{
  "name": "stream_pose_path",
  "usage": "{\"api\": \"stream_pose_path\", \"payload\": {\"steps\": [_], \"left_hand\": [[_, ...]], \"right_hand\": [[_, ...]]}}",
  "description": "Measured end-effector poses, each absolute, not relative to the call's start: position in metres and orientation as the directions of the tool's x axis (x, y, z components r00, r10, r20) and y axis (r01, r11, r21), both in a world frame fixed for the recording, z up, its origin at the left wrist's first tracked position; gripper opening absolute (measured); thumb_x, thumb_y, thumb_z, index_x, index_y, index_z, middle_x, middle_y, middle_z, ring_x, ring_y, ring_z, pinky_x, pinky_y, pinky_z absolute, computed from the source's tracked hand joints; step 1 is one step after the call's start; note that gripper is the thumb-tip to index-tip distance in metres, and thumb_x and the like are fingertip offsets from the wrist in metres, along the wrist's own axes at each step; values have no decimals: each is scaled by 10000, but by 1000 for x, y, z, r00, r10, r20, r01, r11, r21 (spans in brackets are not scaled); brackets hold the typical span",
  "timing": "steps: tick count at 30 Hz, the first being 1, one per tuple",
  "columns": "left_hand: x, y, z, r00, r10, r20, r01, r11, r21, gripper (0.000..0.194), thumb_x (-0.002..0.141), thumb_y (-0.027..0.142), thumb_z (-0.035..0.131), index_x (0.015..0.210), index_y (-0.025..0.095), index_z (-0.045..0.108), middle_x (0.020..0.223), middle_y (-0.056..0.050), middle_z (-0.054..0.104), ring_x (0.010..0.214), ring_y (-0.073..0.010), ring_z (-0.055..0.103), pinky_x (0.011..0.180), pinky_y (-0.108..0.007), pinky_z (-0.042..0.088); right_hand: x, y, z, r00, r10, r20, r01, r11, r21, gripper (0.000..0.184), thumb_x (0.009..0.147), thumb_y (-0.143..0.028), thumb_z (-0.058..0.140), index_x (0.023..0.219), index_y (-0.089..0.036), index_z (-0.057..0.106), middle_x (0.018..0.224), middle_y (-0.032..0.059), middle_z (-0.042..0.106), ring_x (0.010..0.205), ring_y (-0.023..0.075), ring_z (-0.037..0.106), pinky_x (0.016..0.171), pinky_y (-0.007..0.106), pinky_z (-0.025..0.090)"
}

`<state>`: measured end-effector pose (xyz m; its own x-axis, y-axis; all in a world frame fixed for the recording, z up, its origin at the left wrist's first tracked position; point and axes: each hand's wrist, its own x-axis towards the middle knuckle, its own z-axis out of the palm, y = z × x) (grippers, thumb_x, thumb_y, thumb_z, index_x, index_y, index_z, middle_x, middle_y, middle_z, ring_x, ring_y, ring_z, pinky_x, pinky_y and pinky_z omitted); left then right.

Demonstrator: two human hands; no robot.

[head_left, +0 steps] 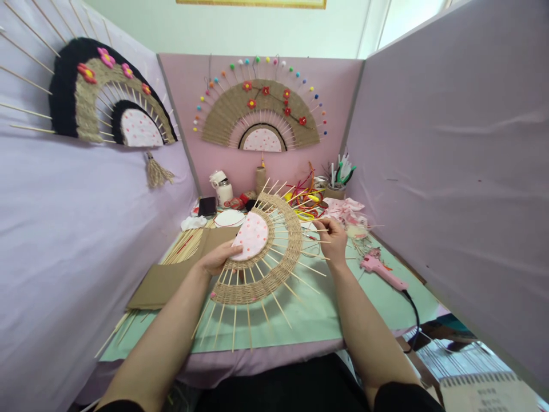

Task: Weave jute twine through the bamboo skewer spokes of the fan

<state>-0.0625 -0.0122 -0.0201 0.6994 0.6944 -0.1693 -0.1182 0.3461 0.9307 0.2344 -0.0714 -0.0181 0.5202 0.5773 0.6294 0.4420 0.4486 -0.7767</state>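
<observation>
A half-round woven fan (pixel 288 243) with thin wooden sticks is held up over the table, its sticks pointing right and down. My left hand (pixel 218 257) is closed on its straight side, the thumb lying on the white half-disc with pink dots (pixel 252 236). Tan cord is woven through the sticks in a narrow inner band and a wide outer band. At the stick tips on the right, my right hand (pixel 333 237) is closed in a pinch. Whatever sits between those fingertips is too small to make out.
A pink glue gun (pixel 384 272) with a black cable lies right. Brown cardboard (pixel 165 283) and loose sticks (pixel 184 246) lie left. Yellow scissors (pixel 305 216), dotted cloth (pixel 343 210) and a tool pot (pixel 335 190) stand behind. Finished fans (pixel 223 117) hang on the partitions.
</observation>
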Motion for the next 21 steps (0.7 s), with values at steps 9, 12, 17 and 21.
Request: {"api": "stream_pose_path", "payload": {"steps": [9,12,17,21], "left_hand": [[-68,-6,-24,692,695,-194,-103,361,927,525,719,226,690,1182,84,487,685,-60,655,421,-92,551,321,-147,364],[-66,-6,-25,699,687,-198,-89,358,929,486,709,231,701,1134,87,515,700,-69,660,429,-94,551,328,-150,376],[-61,-11,-26,717,656,-237,-61,397,916,544,690,227,713,1175,94,503,748,-77,670,456,-104,573,385,-177,431],[-61,-14,-29,736,630,-248,-70,435,898,575,684,210,717,1203,95,497,800,-99,680,513,-124,608,500,-224,495]], "right_hand": [[248,-73,-19,515,495,700,544,442,-713,193,747,-376,615,729,-184,628,663,6,585,616,143,490,596,273,396],[252,-73,-16,541,471,697,528,454,-717,190,749,-365,607,725,-178,621,672,11,589,620,143,496,600,273,398],[258,-72,-14,568,533,627,412,475,-778,183,716,-352,621,701,-169,612,614,-10,549,578,124,463,561,260,375],[265,-67,-18,562,622,546,289,470,-834,199,709,-360,612,674,-165,587,563,-35,489,520,94,408,505,237,343]]}}
